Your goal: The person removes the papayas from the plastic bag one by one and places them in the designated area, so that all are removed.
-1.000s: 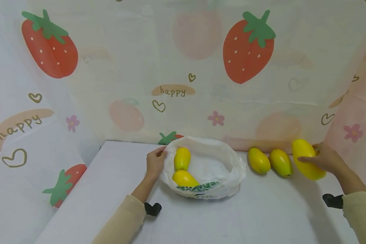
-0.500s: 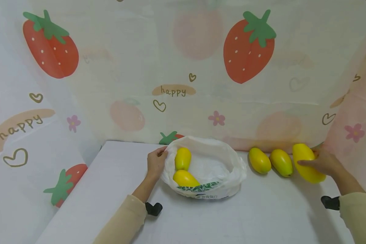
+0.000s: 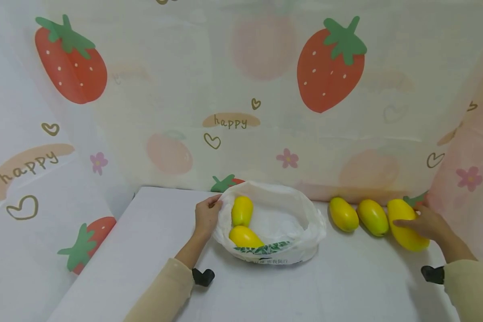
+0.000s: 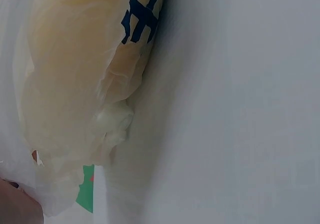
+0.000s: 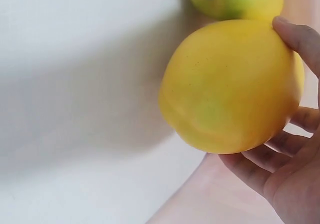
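Note:
My left hand (image 3: 206, 219) pinches the left rim of a white plastic bag (image 3: 306, 241) printed with green leaves. Its mouth is spread wide, and two yellow papayas, an upper one (image 3: 242, 211) and a lower one (image 3: 245, 237), lie inside at the left. The left wrist view shows the bag's outer side (image 4: 70, 84) close up. Over at the right, my right hand (image 3: 430, 222) grips a larger yellow papaya (image 5: 230, 89), thumb on one side and fingers spread along the other. It sits right beside a greenish-yellow papaya (image 3: 373, 218), which has another papaya (image 3: 343, 214) to its left.
The white table (image 3: 306, 295) ends at a strawberry-print curtain (image 3: 265, 156) behind the bag. A pinkish curtain (image 3: 467, 214) hangs at the right, near the right hand. More printed sheet (image 3: 36, 250) borders the left side.
My right hand has lowered the large papaya toward the table and slightly nearer me, at the right end of the row. The left hand keeps its hold on the bag.

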`<action>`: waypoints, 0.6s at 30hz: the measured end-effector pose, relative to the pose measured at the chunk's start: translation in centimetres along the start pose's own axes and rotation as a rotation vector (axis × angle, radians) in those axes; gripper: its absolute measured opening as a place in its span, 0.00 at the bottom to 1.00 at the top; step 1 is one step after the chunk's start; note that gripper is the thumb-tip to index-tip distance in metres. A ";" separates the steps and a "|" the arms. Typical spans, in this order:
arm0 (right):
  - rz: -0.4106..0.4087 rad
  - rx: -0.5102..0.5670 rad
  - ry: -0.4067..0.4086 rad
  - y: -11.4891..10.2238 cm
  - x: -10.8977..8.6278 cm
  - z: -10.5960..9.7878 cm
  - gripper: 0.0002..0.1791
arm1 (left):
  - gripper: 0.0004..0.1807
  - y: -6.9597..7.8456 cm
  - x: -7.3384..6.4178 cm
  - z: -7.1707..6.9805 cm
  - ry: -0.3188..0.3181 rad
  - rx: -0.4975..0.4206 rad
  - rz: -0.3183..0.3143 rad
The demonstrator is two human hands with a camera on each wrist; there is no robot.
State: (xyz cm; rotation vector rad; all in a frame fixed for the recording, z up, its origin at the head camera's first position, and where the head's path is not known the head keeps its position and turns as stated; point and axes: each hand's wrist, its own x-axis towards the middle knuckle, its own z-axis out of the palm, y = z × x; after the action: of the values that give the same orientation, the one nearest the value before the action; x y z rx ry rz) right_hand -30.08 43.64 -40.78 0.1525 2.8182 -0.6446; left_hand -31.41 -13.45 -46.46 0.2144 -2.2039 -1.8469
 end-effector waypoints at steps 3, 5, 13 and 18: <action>0.007 0.010 -0.007 0.1 0.1 0.2 0.69 | 0.16 -0.1 0.0 0.0 -0.002 -0.008 -0.002; 0.002 0.018 -0.012 0.2 0.2 0.3 0.68 | 0.16 -0.1 0.1 0.1 -0.002 -0.011 -0.004; 0.005 0.004 -0.008 0.3 0.1 0.3 0.65 | 0.16 0.0 0.0 0.2 -0.008 0.000 -0.009; 0.003 0.004 -0.001 0.2 0.3 0.2 0.65 | 0.16 0.0 0.0 0.2 -0.011 0.001 -0.005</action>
State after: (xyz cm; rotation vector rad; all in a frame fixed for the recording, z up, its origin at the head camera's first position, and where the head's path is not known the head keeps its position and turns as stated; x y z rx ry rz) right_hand -30.29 43.70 -41.11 0.1567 2.8152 -0.6498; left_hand -31.50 -13.24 -46.54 0.2109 -2.2132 -1.8540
